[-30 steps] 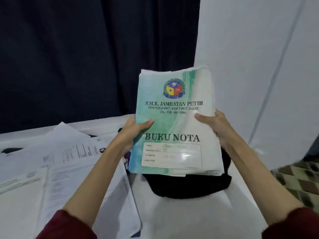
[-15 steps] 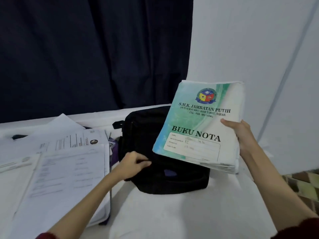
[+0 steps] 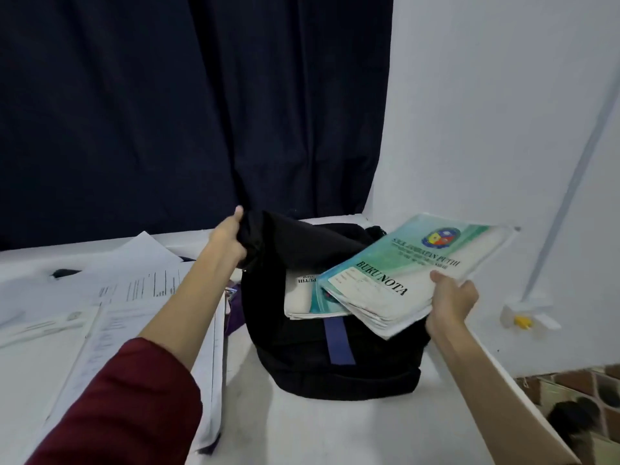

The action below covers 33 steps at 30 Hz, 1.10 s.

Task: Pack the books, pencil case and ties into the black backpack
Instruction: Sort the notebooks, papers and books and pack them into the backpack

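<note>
While your left hand [image 3: 228, 241] grips the flap of the black backpack [image 3: 335, 350] on the white counter [image 3: 302, 427] and lifts it open, your right hand [image 3: 451, 305] pinches the stack of notebooks [image 3: 412, 276] by its near edge, tilted over the opening. The thin, floppy stack may fan or slip, so support it underneath. Another notebook [image 3: 302, 297] already sticks out of the mouth, and loose papers [image 3: 110, 317] lie close on the left.

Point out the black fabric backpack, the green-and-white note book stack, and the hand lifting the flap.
Black fabric backpack [image 3: 302, 370]: head view, front wall.
Green-and-white note book stack [image 3: 412, 266]: head view, top cover.
Left hand [image 3: 228, 239]: head view, back of hand.
</note>
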### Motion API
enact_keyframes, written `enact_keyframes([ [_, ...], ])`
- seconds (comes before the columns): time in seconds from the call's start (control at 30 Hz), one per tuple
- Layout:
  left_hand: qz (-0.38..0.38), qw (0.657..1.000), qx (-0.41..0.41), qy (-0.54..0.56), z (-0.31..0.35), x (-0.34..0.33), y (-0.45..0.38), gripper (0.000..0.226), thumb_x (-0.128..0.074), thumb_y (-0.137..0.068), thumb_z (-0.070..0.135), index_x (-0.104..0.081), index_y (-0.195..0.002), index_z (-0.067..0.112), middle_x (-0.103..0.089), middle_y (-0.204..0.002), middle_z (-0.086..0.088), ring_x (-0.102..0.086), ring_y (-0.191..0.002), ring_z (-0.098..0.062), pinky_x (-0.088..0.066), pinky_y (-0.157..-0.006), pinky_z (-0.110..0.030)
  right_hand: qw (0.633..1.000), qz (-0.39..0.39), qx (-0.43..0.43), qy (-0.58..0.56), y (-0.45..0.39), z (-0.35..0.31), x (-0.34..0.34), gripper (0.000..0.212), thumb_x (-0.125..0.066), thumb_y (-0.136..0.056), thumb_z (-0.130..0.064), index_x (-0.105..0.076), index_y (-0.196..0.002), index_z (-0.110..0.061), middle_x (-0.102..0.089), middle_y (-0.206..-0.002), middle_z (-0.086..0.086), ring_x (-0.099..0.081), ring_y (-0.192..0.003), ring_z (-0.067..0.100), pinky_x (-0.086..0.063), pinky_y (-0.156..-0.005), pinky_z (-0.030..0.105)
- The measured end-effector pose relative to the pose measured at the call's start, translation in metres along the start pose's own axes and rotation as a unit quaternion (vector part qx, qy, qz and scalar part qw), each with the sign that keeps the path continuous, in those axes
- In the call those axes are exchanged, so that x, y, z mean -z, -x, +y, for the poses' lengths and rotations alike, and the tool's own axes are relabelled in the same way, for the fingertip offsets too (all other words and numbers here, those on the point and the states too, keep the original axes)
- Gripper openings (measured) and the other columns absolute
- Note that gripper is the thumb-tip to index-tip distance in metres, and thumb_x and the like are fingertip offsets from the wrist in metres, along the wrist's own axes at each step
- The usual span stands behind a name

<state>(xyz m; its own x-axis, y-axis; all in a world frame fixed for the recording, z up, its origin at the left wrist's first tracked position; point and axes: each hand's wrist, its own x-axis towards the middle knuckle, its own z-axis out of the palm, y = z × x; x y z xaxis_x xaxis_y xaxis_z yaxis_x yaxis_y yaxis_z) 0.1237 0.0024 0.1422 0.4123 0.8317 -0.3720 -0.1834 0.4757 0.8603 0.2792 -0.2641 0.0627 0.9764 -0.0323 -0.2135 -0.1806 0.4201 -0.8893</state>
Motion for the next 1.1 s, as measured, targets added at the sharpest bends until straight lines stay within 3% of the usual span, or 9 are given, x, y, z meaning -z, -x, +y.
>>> enact_keyframes([
  [0.23,-0.035,0.949,-0.244,-0.195,0.006,-0.036,0.022,0.026,-0.07,-0.086,0.024,-0.061,-0.071,0.005,-0.059,-0.071,-0.008,-0.057,-0.067,-0.02,-0.052,-0.073,-0.033,0.993,-0.065,-0.087,-0.039,0.027,0.069,-0.036,0.064,-0.06,-0.084,0.007,-0.033,-0.138,-0.016,-0.058,-0.121,0.006,-0.059,-0.107,0.026,-0.05,-0.091,0.043],
  [0.37,-0.05,0.912,-0.297,-0.278,0.0,-0.035,0.02,0.035,-0.069,-0.086,0.029,-0.057,-0.058,0.01,-0.053,-0.055,-0.001,-0.049,-0.054,-0.014,-0.042,-0.059,-0.027,0.956,-0.165,-0.237,0.053,0.032,0.079,-0.027,0.044,-0.059,-0.084,0.01,-0.043,-0.123,0.001,-0.058,-0.105,0.022,-0.063,-0.078,0.036,-0.058,-0.062,0.041],
  [0.53,-0.066,0.88,-0.341,-0.325,0.004,-0.035,0.022,0.033,-0.068,-0.087,0.029,-0.064,-0.068,0.002,-0.058,-0.061,-0.006,-0.053,-0.06,-0.014,-0.045,-0.064,-0.029,0.894,-0.286,-0.289,0.188,0.039,0.054,0.0,0.023,-0.067,-0.085,-0.005,-0.054,-0.096,0.01,-0.066,-0.088,0.032,-0.068,-0.065,0.034,-0.058,-0.053,0.033],
  [0.63,-0.067,0.848,-0.373,-0.37,0.006,-0.036,0.025,0.034,-0.069,-0.085,0.033,-0.07,-0.091,0.0,-0.069,-0.086,-0.008,-0.063,-0.081,-0.017,-0.051,-0.08,-0.03,0.841,-0.382,-0.167,0.344,0.038,0.026,0.006,0.022,-0.066,-0.087,-0.014,-0.062,-0.087,0.007,-0.07,-0.069,0.019,-0.064,-0.047,0.019,-0.051,-0.044,0.023],
  [0.7,-0.065,0.829,-0.385,-0.401,0.006,-0.039,0.031,0.037,-0.069,-0.085,0.034,-0.069,-0.104,0.002,-0.07,-0.1,-0.009,-0.065,-0.096,-0.02,-0.051,-0.085,-0.026,0.844,-0.344,0.008,0.412,0.026,0.014,0.003,0.016,-0.066,-0.087,-0.015,-0.064,-0.078,-0.002,-0.067,-0.064,0.01,-0.058,-0.046,0.015,-0.046,-0.045,0.022],
  [0.8,-0.071,0.795,-0.398,-0.452,0.006,-0.044,0.044,0.037,-0.066,-0.088,0.032,-0.066,-0.114,0.006,-0.067,-0.105,-0.004,-0.061,-0.103,-0.015,-0.044,-0.08,-0.018,0.79,-0.191,0.239,0.531,-0.002,0.007,0.001,0.015,-0.067,-0.084,-0.025,-0.067,-0.09,-0.011,-0.065,-0.088,0.007,-0.058,-0.087,0.024,-0.044,-0.07,0.03],
  [0.9,-0.085,0.764,-0.417,-0.485,0.002,-0.045,0.054,0.035,-0.065,-0.088,0.032,-0.065,-0.119,0.015,-0.065,-0.11,0.002,-0.056,-0.11,-0.011,-0.039,-0.084,-0.018,0.699,-0.131,0.243,0.66,-0.034,0.022,0.014,0.055,-0.068,-0.082,-0.036,-0.05,-0.127,-0.01,-0.05,-0.126,0.015,-0.039,-0.119,0.033,-0.038,-0.091,0.041],
  [1.03,-0.112,0.684,-0.501,-0.517,-0.011,-0.04,0.061,0.024,-0.06,-0.091,0.023,-0.06,-0.116,0.022,-0.054,-0.081,0.014,-0.056,-0.091,-0.018,-0.041,-0.081,-0.028,0.8,-0.137,0.1,0.575,-0.048,0.034,0.026,0.075,-0.077,-0.075,-0.029,-0.036,-0.132,-0.002,-0.043,-0.13,0.02,-0.041,-0.121,0.037,-0.037,-0.096,0.044],
  [1.1,-0.141,0.644,-0.539,-0.525,-0.017,-0.038,0.064,0.023,-0.057,-0.092,0.019,-0.057,-0.114,0.025,-0.051,-0.074,0.016,-0.054,-0.073,-0.013,-0.045,-0.076,-0.032,0.856,-0.125,0.041,0.501,-0.056,0.029,0.027,0.064,-0.079,-0.074,-0.022,-0.042,-0.12,0.002,-0.048,-0.119,0.02,-0.051,-0.104,0.033,-0.044,-0.081,0.04],
])
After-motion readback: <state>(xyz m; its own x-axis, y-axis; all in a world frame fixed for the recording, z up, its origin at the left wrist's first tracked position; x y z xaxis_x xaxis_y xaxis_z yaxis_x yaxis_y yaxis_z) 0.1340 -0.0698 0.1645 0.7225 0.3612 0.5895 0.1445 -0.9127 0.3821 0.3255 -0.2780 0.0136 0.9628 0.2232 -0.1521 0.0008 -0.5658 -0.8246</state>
